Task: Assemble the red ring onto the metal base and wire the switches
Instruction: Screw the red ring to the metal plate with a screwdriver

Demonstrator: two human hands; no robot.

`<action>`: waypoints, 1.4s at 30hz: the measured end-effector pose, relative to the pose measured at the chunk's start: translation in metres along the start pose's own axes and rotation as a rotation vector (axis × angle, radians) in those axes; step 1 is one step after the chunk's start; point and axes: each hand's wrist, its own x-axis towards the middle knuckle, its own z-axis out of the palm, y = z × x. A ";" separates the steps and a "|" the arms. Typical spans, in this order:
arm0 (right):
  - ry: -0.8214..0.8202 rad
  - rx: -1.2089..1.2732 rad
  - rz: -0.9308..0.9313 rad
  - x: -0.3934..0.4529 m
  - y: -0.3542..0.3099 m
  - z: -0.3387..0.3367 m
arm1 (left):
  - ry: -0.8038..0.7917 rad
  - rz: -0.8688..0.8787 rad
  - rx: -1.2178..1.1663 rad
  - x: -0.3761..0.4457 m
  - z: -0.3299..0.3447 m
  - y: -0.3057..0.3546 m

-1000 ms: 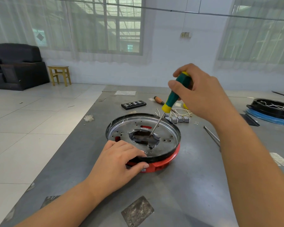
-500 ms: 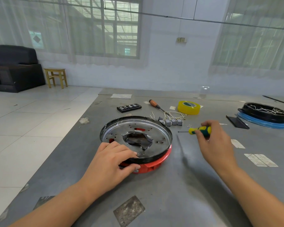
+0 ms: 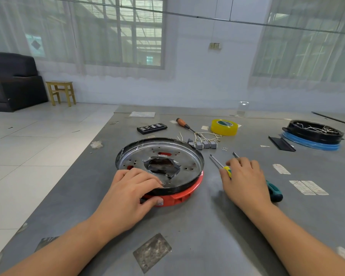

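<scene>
A: While the metal base (image 3: 159, 156) is steadied on top of the red ring (image 3: 179, 196) by the left hand (image 3: 127, 194), which step is judged to be in hand?

B: The fastening of base to ring, it is thought. The left fingers (image 3: 145, 181) are curled over the base's near rim, with the thumb pressed against the red ring below, so both parts are gripped together. They sit stacked near the middle of the worktop (image 3: 197, 236).

A: And the right hand (image 3: 245, 180)?

B: It is laid over the green-and-yellow screwdriver (image 3: 273, 191), which lies flat on the worktop just right of the base. Whether the handle is clasped or already let go cannot be told; the fingers are seen loosely bent, their tips near a second thin metal shaft (image 3: 236, 155).

A: What is called for next?

B: Probably a small screw (image 3: 224, 149) is to be fetched from beside the grey switches (image 3: 203, 144) and their wires (image 3: 205, 136), then seated in a hole of the base. The switches are untouched, so wiring is not yet begun.

A: What is changed from the earlier pictures?

B: A second ago the screwdriver was held upright with its tip in the base's central opening. Half a second ago it was carried level above the worktop. Now it has been lowered onto the surface. The left hand's hold is unchanged.
</scene>
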 end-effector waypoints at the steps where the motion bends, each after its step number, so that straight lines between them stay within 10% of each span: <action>1: 0.041 0.139 -0.043 -0.001 -0.006 0.000 | 0.003 0.001 -0.009 0.000 0.001 -0.001; 13: -0.584 1.597 0.354 0.023 -0.057 0.015 | 0.045 0.323 0.175 0.000 -0.012 -0.024; 19: -0.524 1.691 0.554 0.032 -0.079 0.018 | 0.216 -0.021 0.217 0.002 -0.011 -0.026; 26: -0.259 1.731 0.660 0.039 -0.100 0.039 | 0.339 -0.898 -1.052 0.023 0.007 -0.005; 30: -0.173 1.748 0.613 0.037 -0.106 0.041 | 0.261 -0.989 -1.587 0.055 0.032 0.020; 42: -0.293 1.762 0.488 0.052 -0.100 0.047 | 0.451 -1.020 -1.432 0.076 0.051 0.001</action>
